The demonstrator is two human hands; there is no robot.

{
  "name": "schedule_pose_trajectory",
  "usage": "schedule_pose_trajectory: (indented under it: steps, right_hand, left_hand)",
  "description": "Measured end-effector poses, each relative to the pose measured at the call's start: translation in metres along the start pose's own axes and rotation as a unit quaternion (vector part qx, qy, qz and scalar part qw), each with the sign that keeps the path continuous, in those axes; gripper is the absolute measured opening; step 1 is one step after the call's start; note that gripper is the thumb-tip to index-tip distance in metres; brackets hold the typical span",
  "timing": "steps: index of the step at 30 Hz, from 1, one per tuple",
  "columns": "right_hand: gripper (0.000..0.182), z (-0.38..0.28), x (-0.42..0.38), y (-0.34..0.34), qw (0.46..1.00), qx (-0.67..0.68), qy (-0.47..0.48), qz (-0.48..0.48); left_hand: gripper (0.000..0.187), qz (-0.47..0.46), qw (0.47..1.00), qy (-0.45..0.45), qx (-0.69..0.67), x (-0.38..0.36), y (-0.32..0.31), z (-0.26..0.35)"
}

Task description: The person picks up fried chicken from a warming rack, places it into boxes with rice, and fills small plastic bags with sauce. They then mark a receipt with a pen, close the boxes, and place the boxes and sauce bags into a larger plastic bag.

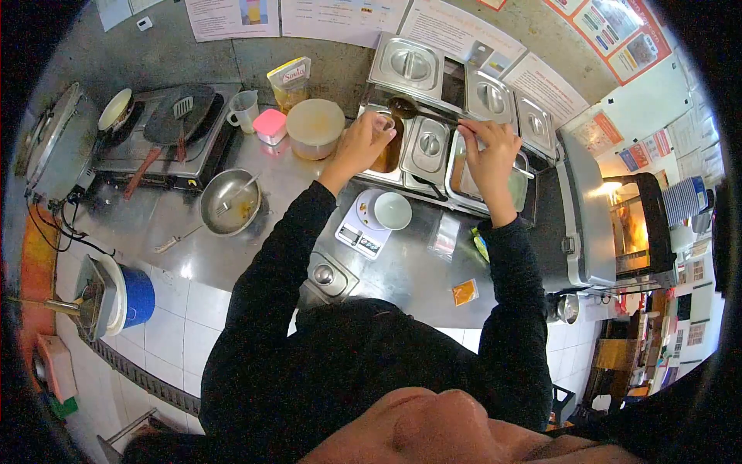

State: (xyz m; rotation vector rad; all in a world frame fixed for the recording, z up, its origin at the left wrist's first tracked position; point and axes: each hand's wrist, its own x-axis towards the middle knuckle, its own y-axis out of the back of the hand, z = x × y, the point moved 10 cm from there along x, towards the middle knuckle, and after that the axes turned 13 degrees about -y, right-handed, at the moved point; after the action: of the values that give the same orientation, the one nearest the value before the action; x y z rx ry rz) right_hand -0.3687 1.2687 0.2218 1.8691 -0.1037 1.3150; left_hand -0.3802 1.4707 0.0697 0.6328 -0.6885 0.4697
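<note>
My right hand (492,158) is closed on the handle end of a dark ladle (403,107), which lies across above the food pans with its bowl to the left. My left hand (360,148) pinches a small clear plastic container (381,121), held just left of the ladle bowl. Whether the container has anything in it is hard to make out. Under the left hand is an open steel pan of brown sauce (393,151). A lidded steel pan (428,145) sits between my hands. Below them, a white bowl (393,210) rests on a kitchen scale (362,230).
At left are a gas stove (202,135) with a dark pan and a steel frying pan (230,203) holding a fork. A round lidded tub (315,127) and pink box (270,124) stand behind. An orange packet (464,292) lies near the counter's front edge.
</note>
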Motion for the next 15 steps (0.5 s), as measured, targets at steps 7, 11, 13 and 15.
schedule_pose_trajectory:
  steps: [7,11,13,15]
  right_hand:
    - [0.011,0.011,-0.015,-0.086,0.979,-0.11,-0.09,-0.146]
    - [0.012,-0.067,-0.042,-0.069,0.998,0.022,0.037,-0.054]
    - [0.017,-0.104,-0.088,-0.077,0.963,0.157,0.006,-0.22]
    - [0.01,-0.122,-0.178,-0.107,0.899,0.23,-0.052,-0.369]
  left_hand:
    - [0.033,0.062,0.997,0.038,-0.038,-0.033,0.024,-0.001]
    - [0.029,0.099,0.989,0.057,-0.094,-0.06,0.057,0.016]
    - [0.027,0.147,0.986,0.023,-0.077,-0.079,0.085,0.026]
    - [0.026,0.163,0.983,0.054,-0.063,-0.11,0.105,0.019]
